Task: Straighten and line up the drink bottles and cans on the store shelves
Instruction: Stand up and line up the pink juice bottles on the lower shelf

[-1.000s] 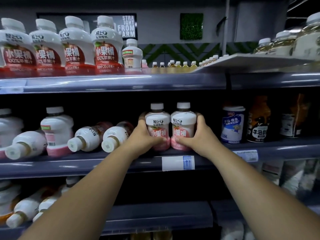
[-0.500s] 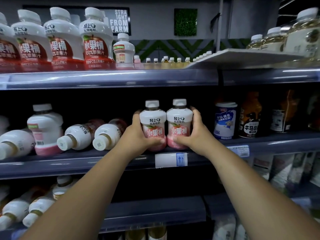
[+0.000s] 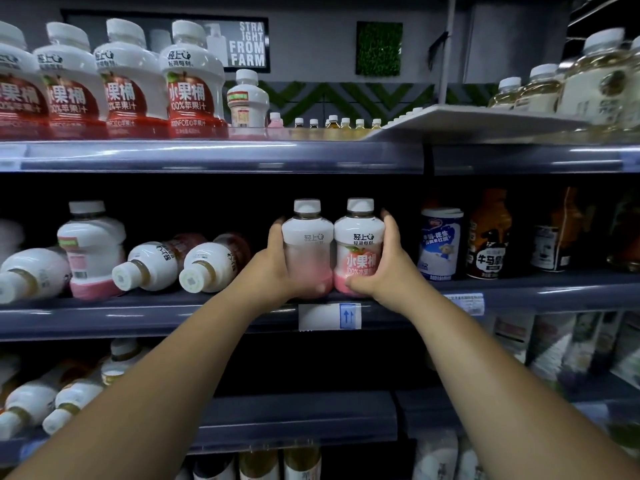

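Observation:
Two small white-and-pink juice bottles stand upright side by side on the middle shelf. My left hand grips the left bottle, whose label is turned partly away. My right hand grips the right bottle, whose label faces me. To their left, two white bottles lie on their sides with caps toward me, beside an upright pink-bottomed bottle and another toppled bottle.
A blue-and-white can and dark bottles stand right of my hands. Large red-label bottles line the top shelf, pale bottles at its right. Toppled bottles lie on the lower shelf.
The left bottle has been turned, so its label now faces partly away. Both hands stay on the two bottles in the same place.

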Motion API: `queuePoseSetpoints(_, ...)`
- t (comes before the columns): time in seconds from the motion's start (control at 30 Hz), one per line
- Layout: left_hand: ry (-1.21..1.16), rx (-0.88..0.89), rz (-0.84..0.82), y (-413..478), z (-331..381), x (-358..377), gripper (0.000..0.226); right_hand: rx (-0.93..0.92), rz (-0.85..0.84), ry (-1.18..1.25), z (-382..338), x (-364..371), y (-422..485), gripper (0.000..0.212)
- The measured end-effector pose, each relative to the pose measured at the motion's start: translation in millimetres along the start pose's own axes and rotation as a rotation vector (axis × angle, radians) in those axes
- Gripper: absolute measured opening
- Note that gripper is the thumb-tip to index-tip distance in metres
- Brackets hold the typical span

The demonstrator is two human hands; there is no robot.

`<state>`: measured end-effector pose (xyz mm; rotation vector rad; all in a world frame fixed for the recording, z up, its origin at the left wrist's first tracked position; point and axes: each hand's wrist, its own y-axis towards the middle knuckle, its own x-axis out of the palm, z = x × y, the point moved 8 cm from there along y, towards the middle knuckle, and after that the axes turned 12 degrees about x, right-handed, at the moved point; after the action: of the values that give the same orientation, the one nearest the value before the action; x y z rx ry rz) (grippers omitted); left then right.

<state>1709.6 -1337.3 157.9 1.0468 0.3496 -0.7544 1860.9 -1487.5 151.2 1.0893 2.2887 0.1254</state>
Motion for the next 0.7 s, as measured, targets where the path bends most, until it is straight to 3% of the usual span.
queuePoseSetpoints(0.1, 0.017, 0.036, 0.003, 0.2, 8.7, -9.4, 0.134, -0.171, 0.196, -0.149, -15.6, -4.2, -13.5, 0.131)
queuePoseSetpoints(0.2, 0.105, 0.111, 0.073, -9.9, 19.9, -35.1, 0.130, -0.542, 0.394, -0.169, -56.0, 2.8, -51.6, 0.104)
queuePoseSetpoints(0.27, 0.160, 0.218, 0.104, -23.3, 31.2, -55.1, 0.121, -0.702, 0.400, -0.157, -79.5, 20.7, -71.2, 0.091)
queuePoseSetpoints(0.43, 0.384, 0.345, 0.102, -59.3, 34.5, -111.2, 0.098, -0.646, 0.129, -0.124, -117.6, 86.0, -72.1, 0.076)
queuePoseSetpoints(0.7, 0.598, 0.219, 0.076, -92.9, -29.4, -182.8, 0.071, -0.470, 0.040, -0.259, -143.0, 175.2, -44.5, 0.066)
